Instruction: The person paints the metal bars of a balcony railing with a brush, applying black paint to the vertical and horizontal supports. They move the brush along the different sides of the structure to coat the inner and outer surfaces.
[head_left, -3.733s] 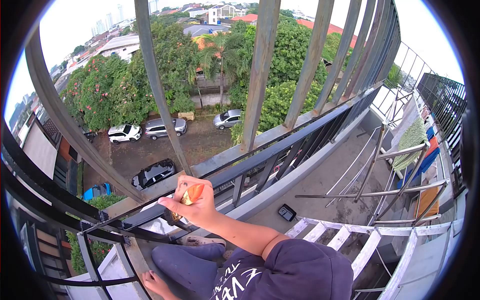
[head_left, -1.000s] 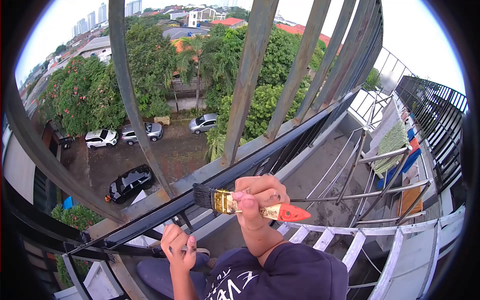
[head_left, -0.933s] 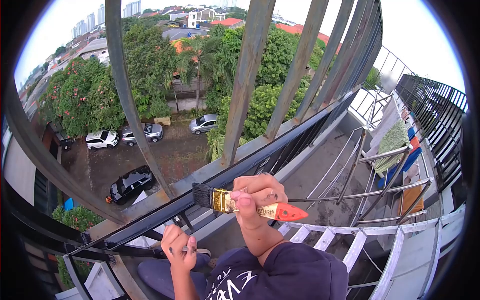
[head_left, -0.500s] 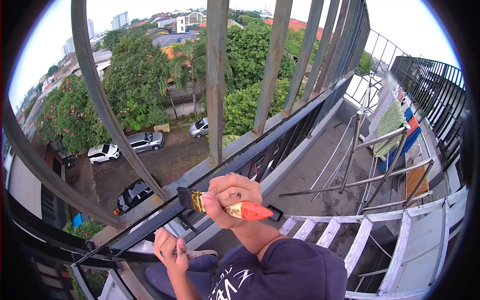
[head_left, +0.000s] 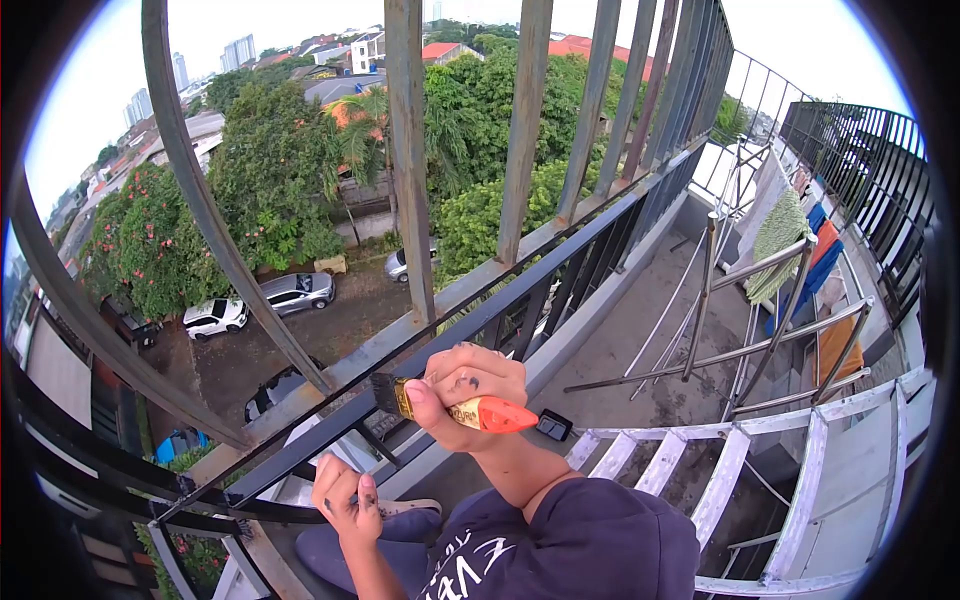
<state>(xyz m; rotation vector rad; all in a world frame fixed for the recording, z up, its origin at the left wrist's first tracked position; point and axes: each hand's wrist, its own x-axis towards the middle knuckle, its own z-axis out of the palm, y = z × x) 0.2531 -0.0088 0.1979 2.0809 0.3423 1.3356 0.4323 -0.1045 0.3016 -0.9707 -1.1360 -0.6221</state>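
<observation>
1. Gripping a paintbrush [head_left: 455, 406], the right hand [head_left: 462, 392] has its fingers curled tight round the brass ferrule and the upper part of the orange handle; the dark bristles point left and lie against the black railing bar [head_left: 520, 305].
2. Head view, lower left: the left hand [head_left: 343, 495] sits below the rail with fingers loosely bent and paint-smudged; whether it pinches anything I cannot tell.
3. Head view, handling: the paintbrush looks light and stiff along the handle, with soft bristles that bend under pressure. Wet paint would probably make the ferrule slippery, so the dry orange handle just behind the metal band seems the best place to hold it.
4. Head view, surroundings: rusty vertical bars [head_left: 409, 160] rise from the rail. A small dark object [head_left: 553, 427] lies on the concrete balcony floor [head_left: 650, 330] just beside the handle's tip as seen from here. A white ladder [head_left: 720, 480] lies to the right, near a drying rack [head_left: 790, 300] hung with cloths. Parked cars [head_left: 295, 291] stand far below.
</observation>
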